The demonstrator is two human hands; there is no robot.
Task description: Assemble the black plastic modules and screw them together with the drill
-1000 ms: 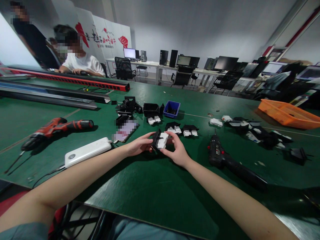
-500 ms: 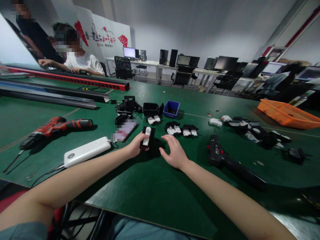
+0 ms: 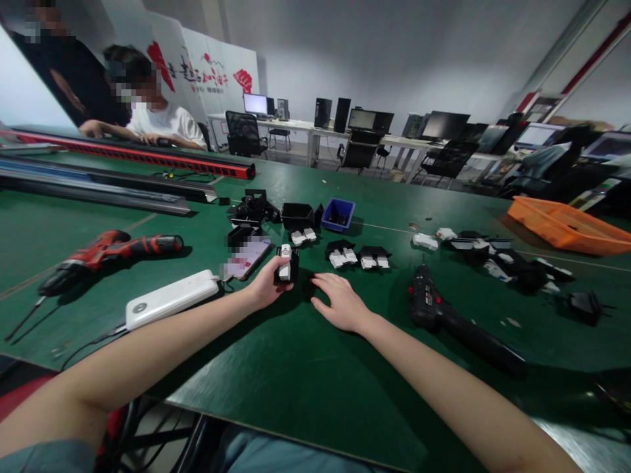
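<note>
My left hand [image 3: 266,284] grips a small black-and-white plastic part [image 3: 286,264] and holds it upright just above the green table [image 3: 305,374]. My right hand [image 3: 340,303] rests flat on the table with its fingers spread and holds nothing. Just beyond my hands lie more black-and-white parts [image 3: 357,255] of the same kind. A black power screwdriver [image 3: 456,322] lies to the right of my right hand.
A white power bank [image 3: 170,299] and a phone [image 3: 245,258] lie left of my hands, a red drill [image 3: 106,253] farther left. A blue bin [image 3: 338,214], black parts [image 3: 256,209], more parts [image 3: 513,266] and an orange tray [image 3: 566,225] sit beyond. People sit at the far left.
Both hands held the part together a second ago. My right hand has let go and dropped flat onto the table; my left hand has carried the part leftward and turned it upright.
</note>
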